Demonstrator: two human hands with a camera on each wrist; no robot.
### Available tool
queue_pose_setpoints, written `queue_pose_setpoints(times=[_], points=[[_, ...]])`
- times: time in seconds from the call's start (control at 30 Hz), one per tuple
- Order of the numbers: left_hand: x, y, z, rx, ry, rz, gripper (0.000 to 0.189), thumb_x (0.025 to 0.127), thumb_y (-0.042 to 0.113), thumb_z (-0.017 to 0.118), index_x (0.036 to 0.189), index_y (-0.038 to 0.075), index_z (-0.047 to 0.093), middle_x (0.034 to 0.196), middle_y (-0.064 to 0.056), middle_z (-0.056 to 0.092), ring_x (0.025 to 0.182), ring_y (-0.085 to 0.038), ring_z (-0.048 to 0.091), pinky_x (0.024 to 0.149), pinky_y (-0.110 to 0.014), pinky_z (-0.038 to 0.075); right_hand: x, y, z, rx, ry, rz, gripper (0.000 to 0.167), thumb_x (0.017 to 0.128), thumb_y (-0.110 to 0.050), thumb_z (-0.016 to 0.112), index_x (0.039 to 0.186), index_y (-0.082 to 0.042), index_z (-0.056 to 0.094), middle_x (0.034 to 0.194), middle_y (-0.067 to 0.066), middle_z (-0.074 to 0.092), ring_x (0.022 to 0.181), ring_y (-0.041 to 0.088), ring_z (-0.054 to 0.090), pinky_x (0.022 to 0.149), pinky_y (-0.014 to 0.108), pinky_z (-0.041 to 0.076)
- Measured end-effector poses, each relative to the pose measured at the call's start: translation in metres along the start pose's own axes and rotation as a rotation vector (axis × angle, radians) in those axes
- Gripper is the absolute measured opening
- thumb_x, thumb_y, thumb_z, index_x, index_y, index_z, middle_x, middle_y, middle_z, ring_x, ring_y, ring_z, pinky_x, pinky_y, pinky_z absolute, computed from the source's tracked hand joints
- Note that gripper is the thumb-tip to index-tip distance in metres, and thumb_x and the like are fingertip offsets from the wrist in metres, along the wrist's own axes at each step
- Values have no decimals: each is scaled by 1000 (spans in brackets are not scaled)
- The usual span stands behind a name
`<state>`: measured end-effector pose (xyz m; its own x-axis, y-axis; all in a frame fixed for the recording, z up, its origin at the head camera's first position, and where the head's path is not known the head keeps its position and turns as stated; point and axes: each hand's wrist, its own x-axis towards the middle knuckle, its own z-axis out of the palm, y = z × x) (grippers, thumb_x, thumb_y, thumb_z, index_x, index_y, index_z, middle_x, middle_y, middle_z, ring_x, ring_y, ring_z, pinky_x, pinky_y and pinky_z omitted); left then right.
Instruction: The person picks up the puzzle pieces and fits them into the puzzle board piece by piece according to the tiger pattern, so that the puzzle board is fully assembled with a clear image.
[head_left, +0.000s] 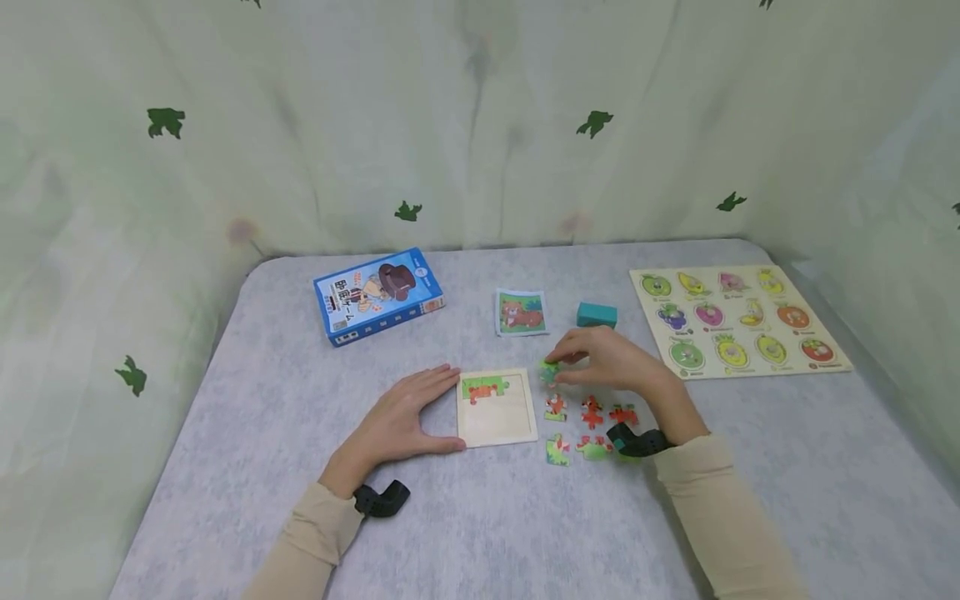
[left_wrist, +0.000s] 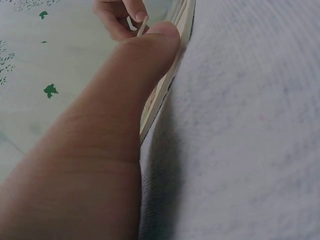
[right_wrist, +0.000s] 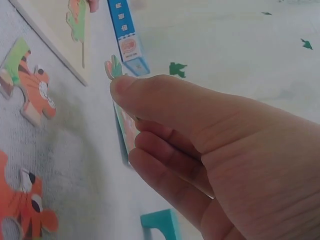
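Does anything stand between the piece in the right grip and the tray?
Nothing visible stands between the piece and the tray. The left grip touches the tray's opposite side; loose pieces lie lower in the head view.

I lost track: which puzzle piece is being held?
The partly green piece pinched by the right hand; the other pieces lie on the table or in the tray.

In the right wrist view, the right hand (head_left: 611, 360) is covering most of the pinched puzzle piece (right_wrist: 115, 66). In the left wrist view, the left hand (head_left: 401, 421) is blocking much of the wooden tray (left_wrist: 155, 106). From the head, a wrist camera (head_left: 633, 442) is partly hiding the rightmost bottom-row piece (head_left: 628, 458); captions on the fruit board (head_left: 738, 323) are appearing too small to read.
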<state>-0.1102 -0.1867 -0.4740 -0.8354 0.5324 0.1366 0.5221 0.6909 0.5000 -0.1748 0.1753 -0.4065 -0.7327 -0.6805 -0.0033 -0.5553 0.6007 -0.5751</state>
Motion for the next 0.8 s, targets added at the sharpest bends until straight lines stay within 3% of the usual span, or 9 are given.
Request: queue_pose_setpoints(times=[0.43, 0.8], points=[[-5, 2, 5, -5, -26, -32, 104, 76, 75, 76, 158, 20, 45, 163, 1, 43, 151, -25, 39, 121, -55, 35, 9, -6, 18, -30, -43, -25, 25, 91, -25, 81, 115, -17, 80, 107, -7, 73, 96, 13, 67, 87, 35, 60], [-2, 0, 1, 8, -8, -9, 104, 76, 74, 77, 158, 19, 45, 162, 0, 44, 151, -25, 39, 121, -54, 35, 24, -13, 24, -40, -51, -55, 25, 91, -24, 80, 116, -18, 80, 106, -7, 73, 95, 10, 66, 86, 32, 59]])
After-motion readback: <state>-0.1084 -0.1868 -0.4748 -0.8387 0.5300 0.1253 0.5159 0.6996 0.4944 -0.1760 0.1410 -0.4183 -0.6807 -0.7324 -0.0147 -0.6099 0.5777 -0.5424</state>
